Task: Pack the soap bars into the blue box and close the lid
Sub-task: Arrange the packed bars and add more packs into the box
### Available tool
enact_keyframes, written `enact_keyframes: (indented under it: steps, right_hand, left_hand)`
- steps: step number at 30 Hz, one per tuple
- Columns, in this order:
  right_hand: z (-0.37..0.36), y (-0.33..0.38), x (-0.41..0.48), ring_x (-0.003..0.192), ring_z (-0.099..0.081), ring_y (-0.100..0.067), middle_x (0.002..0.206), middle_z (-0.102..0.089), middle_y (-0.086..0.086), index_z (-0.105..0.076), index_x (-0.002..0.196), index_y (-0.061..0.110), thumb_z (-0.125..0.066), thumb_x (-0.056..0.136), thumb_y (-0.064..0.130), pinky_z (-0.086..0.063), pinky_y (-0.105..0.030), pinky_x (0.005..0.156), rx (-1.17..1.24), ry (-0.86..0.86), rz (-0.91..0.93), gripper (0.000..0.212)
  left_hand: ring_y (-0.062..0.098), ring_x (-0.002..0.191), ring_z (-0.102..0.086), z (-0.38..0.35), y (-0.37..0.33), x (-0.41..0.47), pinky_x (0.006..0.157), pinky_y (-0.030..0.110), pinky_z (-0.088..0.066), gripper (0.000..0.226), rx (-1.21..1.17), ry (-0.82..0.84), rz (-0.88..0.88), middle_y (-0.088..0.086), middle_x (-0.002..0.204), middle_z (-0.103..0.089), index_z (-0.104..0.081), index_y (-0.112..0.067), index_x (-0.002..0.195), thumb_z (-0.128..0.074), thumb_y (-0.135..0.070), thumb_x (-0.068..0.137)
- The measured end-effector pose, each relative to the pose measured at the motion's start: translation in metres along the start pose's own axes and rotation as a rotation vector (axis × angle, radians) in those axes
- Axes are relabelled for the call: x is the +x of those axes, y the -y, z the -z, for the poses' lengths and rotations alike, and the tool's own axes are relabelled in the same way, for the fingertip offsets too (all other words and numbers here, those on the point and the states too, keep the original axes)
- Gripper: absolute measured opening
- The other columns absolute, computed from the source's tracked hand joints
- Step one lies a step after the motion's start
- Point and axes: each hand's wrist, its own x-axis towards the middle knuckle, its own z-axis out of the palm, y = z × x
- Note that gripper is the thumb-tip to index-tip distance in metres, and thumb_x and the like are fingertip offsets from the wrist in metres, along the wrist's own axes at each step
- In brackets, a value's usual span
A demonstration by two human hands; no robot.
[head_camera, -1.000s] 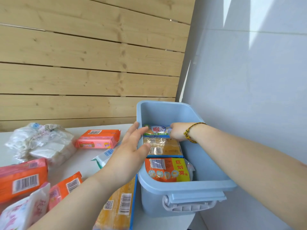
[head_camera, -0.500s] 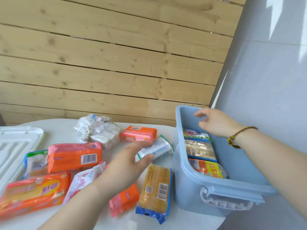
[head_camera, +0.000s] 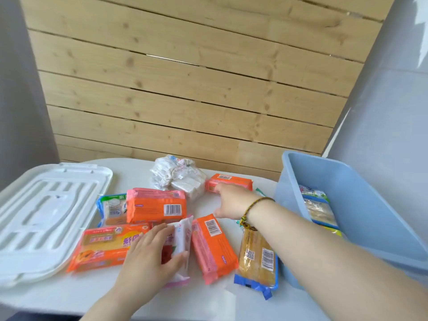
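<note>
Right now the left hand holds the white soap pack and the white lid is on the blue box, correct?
No: in the head view the white lid lies on the table, off the blue box. The left hand does hold the white soap pack.

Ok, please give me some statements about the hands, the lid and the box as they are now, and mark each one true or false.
1. The white lid lies on the table, off the blue box. True.
2. The blue box is empty. False: soap packets lie inside it.
3. The left hand grips a white packet. True.
4. The right hand is inside the blue box. False: it reaches over the table toward an orange bar.
</note>
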Motion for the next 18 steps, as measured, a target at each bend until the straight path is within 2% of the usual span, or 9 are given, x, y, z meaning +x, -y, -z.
enact_keyframes:
  steps: [2, 4, 7, 9, 11, 13, 16, 18]
  right_hand:
    - [-0.019, -0.007, 0.014, 0.124, -0.043, -0.032, 0.137, -0.043, -0.018, -0.033, 0.134, 0.004, -0.051, 0.087, 0.010, -0.040, -0.033, 0.097, 0.008, -0.034, -0.130, 0.051]
    - [-0.032, -0.014, 0.021, 0.129, -0.035, -0.034, 0.140, -0.037, -0.017, -0.031, 0.134, 0.005, -0.048, 0.087, 0.008, -0.035, -0.036, 0.103, 0.053, -0.109, -0.208, 0.050]
    - [-0.043, -0.012, 0.028, 0.129, -0.036, -0.031, 0.139, -0.041, -0.015, -0.036, 0.134, 0.007, -0.050, 0.087, 0.014, -0.033, -0.035, 0.104, 0.135, -0.167, -0.181, 0.048]
    - [-0.047, 0.001, 0.029, 0.129, -0.040, -0.026, 0.140, -0.045, -0.010, -0.041, 0.133, 0.011, -0.051, 0.088, 0.018, -0.034, -0.033, 0.104, 0.267, -0.170, -0.104, 0.047]
    - [-0.050, 0.016, 0.027, 0.127, -0.043, -0.021, 0.140, -0.047, -0.005, -0.043, 0.132, 0.015, -0.053, 0.087, 0.024, -0.036, -0.029, 0.101, 0.410, -0.135, -0.031, 0.046]
    - [-0.053, 0.033, 0.027, 0.127, -0.044, -0.017, 0.139, -0.047, -0.002, -0.043, 0.131, 0.018, -0.055, 0.086, 0.028, -0.035, -0.024, 0.097, 0.474, -0.097, 0.050, 0.048]
    - [-0.051, 0.045, 0.024, 0.127, -0.042, -0.017, 0.140, -0.044, -0.002, -0.043, 0.132, 0.018, -0.057, 0.085, 0.026, -0.033, -0.023, 0.099, 0.404, -0.080, 0.137, 0.049]
    - [-0.050, 0.048, 0.022, 0.129, -0.037, -0.022, 0.142, -0.040, -0.006, -0.041, 0.132, 0.015, -0.055, 0.084, 0.025, -0.033, -0.029, 0.104, 0.283, -0.024, 0.128, 0.051]
  left_hand:
    - [0.009, 0.135, -0.027, -0.002, 0.003, 0.000, 0.113, 0.028, -0.010, 0.078, 0.040, 0.005, -0.012, -0.008, 0.145, -0.033, -0.036, -0.025, 0.131, -0.032, -0.066, 0.065]
    - [0.005, 0.137, -0.021, -0.004, 0.006, 0.000, 0.114, 0.027, -0.004, 0.073, 0.054, 0.009, -0.017, -0.010, 0.148, -0.028, -0.033, -0.027, 0.133, -0.032, -0.065, 0.071]
    - [0.003, 0.138, -0.016, -0.006, 0.008, 0.000, 0.113, 0.025, 0.001, 0.075, 0.071, 0.019, -0.033, -0.012, 0.150, -0.023, -0.030, -0.030, 0.134, -0.029, -0.062, 0.066]
    - [0.002, 0.138, -0.013, -0.005, 0.012, -0.001, 0.113, 0.024, 0.002, 0.067, 0.069, 0.027, -0.054, -0.013, 0.150, -0.021, -0.029, -0.031, 0.134, -0.034, -0.061, 0.075]
    - [0.005, 0.137, -0.020, -0.002, 0.014, -0.002, 0.113, 0.025, -0.004, 0.054, -0.015, 0.026, -0.090, -0.011, 0.147, -0.029, -0.037, -0.031, 0.130, -0.050, -0.050, 0.082]
    - [0.012, 0.130, -0.035, 0.008, 0.019, -0.005, 0.111, 0.028, -0.018, 0.044, -0.134, -0.021, -0.094, -0.008, 0.136, -0.042, -0.052, -0.026, 0.121, -0.055, -0.042, 0.080]
    - [0.021, 0.114, -0.053, 0.022, 0.028, -0.007, 0.103, 0.033, -0.030, 0.052, -0.071, -0.173, -0.072, 0.003, 0.118, -0.061, -0.066, -0.016, 0.103, -0.047, -0.049, 0.067]
    - [0.026, 0.114, -0.054, 0.031, 0.041, -0.008, 0.103, 0.037, -0.030, 0.056, -0.002, -0.222, 0.010, 0.006, 0.118, -0.062, -0.066, -0.015, 0.103, -0.046, -0.050, 0.064]
